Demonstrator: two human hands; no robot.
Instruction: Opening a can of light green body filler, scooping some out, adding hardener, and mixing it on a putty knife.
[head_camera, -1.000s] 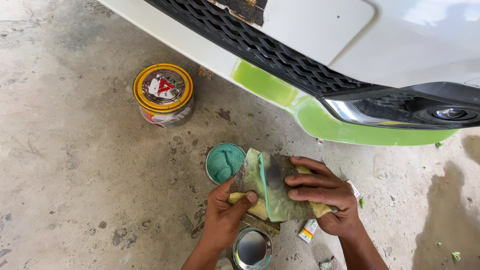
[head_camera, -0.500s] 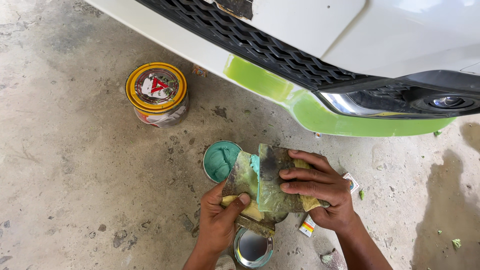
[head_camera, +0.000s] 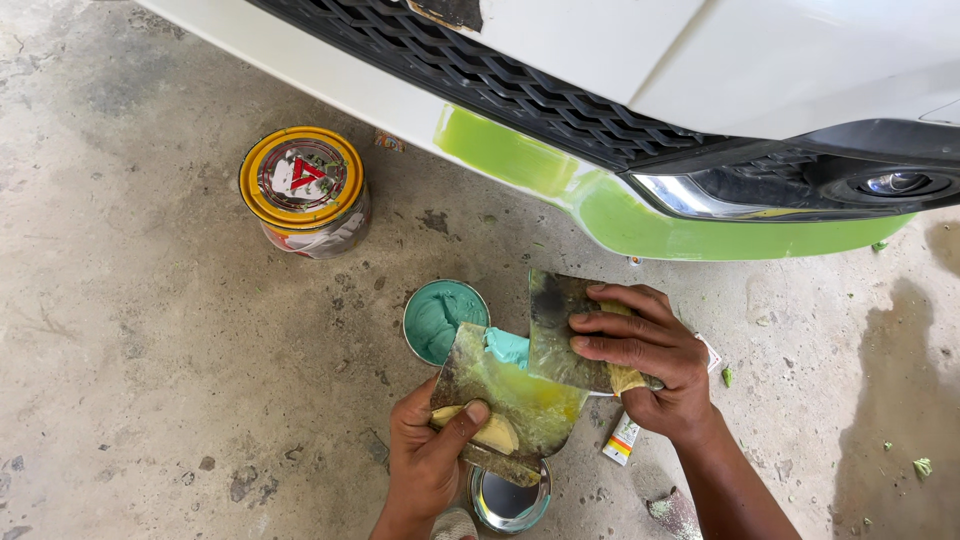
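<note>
The left hand (head_camera: 425, 465) grips a flat mixing board (head_camera: 510, 400), thumb pressed on its top face and fingers closed underneath; the board is smeared yellow-green and tilts slightly. The right hand (head_camera: 645, 355) is closed on a wide scraper (head_camera: 560, 325), fingers spread flat across the blade and thumb below. The scraper's lower edge meets the board's upper edge, and a lump of teal putty (head_camera: 507, 347) sits at that junction, between the two grips.

Just beyond the left grip, touching the board's far corner, stands an open tin (head_camera: 440, 318) of the same teal putty. Directly below the board, near the left wrist, lies a round tin lid (head_camera: 508, 500), partly hidden. A small tube (head_camera: 622, 440) lies on the floor beside the right wrist. A closed yellow-lidded can (head_camera: 303, 190) stands well away to the left, beyond both hands.

Above the right grip runs the car bumper (head_camera: 640, 225), its lower edge coated bright green. Bare concrete floor (head_camera: 150, 380) lies open to the left of the left hand; the right side narrows under the bumper.
</note>
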